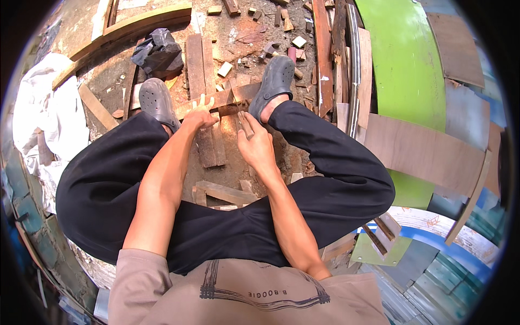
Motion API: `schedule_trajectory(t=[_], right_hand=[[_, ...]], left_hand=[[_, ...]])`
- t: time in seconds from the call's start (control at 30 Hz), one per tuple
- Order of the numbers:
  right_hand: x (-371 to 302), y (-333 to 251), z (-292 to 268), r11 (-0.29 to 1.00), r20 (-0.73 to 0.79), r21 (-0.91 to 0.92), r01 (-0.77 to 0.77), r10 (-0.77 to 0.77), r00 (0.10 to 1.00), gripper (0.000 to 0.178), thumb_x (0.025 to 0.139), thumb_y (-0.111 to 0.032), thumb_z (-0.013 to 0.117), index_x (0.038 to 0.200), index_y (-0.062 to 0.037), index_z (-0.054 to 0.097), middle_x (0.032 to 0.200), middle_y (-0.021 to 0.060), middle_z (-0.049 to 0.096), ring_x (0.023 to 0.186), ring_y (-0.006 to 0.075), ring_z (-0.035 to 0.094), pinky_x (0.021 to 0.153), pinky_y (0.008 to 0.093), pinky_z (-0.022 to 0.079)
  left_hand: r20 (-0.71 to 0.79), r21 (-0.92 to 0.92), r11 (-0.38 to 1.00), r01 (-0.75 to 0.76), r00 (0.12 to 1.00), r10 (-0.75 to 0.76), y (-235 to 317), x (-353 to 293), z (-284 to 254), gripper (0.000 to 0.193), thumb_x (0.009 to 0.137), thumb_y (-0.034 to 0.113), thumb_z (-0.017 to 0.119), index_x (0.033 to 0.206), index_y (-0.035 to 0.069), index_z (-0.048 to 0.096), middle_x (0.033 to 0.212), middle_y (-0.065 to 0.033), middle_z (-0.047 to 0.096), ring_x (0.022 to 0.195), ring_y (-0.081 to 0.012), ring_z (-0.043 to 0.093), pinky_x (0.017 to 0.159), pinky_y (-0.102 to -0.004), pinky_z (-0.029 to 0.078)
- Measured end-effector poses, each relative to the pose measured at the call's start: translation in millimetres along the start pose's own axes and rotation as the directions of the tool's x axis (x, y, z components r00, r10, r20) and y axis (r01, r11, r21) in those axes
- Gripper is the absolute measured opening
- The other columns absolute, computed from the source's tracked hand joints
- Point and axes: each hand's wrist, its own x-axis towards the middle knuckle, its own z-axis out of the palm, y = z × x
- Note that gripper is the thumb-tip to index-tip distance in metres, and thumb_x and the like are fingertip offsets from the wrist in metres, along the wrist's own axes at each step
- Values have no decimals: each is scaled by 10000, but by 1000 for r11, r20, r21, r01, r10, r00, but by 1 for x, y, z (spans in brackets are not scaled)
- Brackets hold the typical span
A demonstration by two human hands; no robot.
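Observation:
A wooden plank [223,98] lies crosswise between my two shoes, over other boards on the ground. On its left part rests my left hand [199,115], fingers spread and pressing down. My right hand [254,145] is closed around the wooden handle of what looks like a handsaw [247,125]. Its thin blade shows only as a narrow line that reaches forward across the plank, to the right of my left hand. The teeth cannot be made out. Under the plank, two narrow boards [208,145] run away from me.
Grey clogs [157,101] flank the plank ends. Small wood offcuts [225,69] litter the ground ahead. A black plastic bag [158,53] and white cloth [54,116] lie left. Long boards [324,59] and a green panel [403,59] lie right. A short wood piece [225,192] sits between my legs.

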Motion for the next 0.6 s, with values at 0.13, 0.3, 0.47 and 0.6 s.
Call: schedule_trajectory(t=[0.13, 0.3, 0.47, 0.6], right_hand=[[-73, 6, -35, 972, -52, 16, 235, -234, 971, 522, 911, -145, 615, 1411, -9, 557, 1073, 345, 681, 1038, 495, 660, 891, 512, 541], [-14, 11, -1, 997, -60, 9, 73, -72, 996, 545, 903, -97, 618, 1440, -42, 546, 1132, 341, 672, 1058, 508, 646, 915, 511, 541], [-75, 12, -23, 988, -10, 61, 145, -144, 989, 551, 900, -98, 623, 1442, -48, 542, 1113, 344, 677, 1038, 516, 649, 908, 510, 539], [-73, 8, -32, 988, -53, 64, 144, -140, 989, 553, 900, -102, 627, 1443, -47, 541, 1097, 334, 683, 1044, 509, 646, 907, 499, 532]], left_hand=[[-75, 44, 998, -42, 996, 45, -8, 3, 11, 651, 967, 591, 450, 1357, 113, 660, 1453, -137, 604, 1358, -303, 554, 1120, -444, 438], [-5, 50, 999, -13, 1000, 14, 5, 3, -2, 668, 965, 565, 468, 1483, 148, 536, 1540, -135, 513, 1385, -312, 526, 1148, -450, 413], [-14, 72, 997, -15, 1000, 16, -7, 14, 10, 793, 961, 550, 477, 1630, 198, 237, 1577, -162, 457, 1389, -327, 522, 1157, -454, 404], [-34, 76, 997, -29, 999, 31, 0, 8, 7, 766, 967, 563, 476, 1608, 188, 289, 1548, -165, 495, 1381, -336, 529, 1154, -461, 407]])
